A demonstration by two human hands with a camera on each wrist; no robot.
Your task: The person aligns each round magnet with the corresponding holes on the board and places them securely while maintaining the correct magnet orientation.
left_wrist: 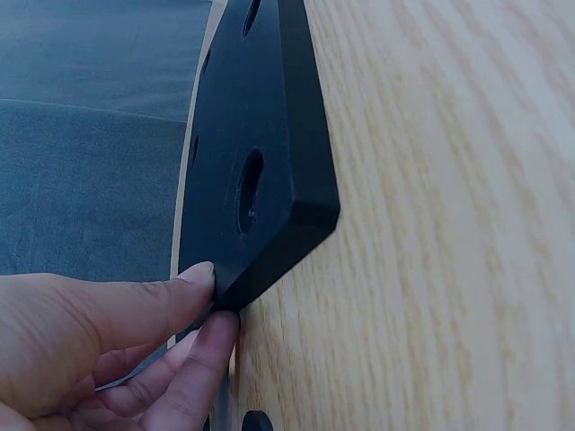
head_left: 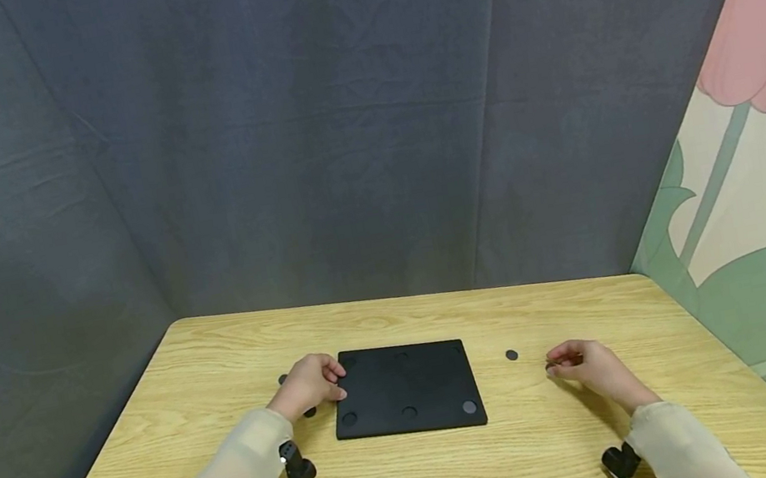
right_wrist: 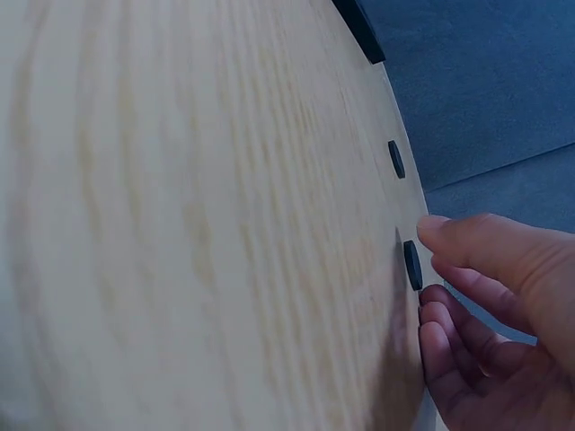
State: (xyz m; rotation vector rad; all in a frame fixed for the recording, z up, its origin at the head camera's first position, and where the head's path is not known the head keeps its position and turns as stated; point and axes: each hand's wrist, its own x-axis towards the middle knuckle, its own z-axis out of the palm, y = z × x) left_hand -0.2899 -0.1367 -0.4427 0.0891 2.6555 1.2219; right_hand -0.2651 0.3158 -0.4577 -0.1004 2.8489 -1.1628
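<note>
On the table lies a flat black board (head_left: 403, 384) with round recesses along its edges. A grey-looking disc (head_left: 469, 407) sits in the near right recess. My left hand (head_left: 310, 382) is at the board's left edge, the thumb (left_wrist: 193, 278) against its top rim and a finger at the side. Off to the right, my right hand (head_left: 591, 369) has thumb and fingertips at opposite edges of a small black disc (right_wrist: 412, 265), close to the tabletop. Another black disc (head_left: 512, 354) lies between that hand and the board.
Two more black discs, one farther back (head_left: 283, 379) and one nearer (head_left: 310, 412), lie left of the board, beside my left hand. The wooden table (head_left: 423, 477) ends at a dark curtain (head_left: 309, 158) behind. A wall painted with a tulip (head_left: 758, 24) stands at the right.
</note>
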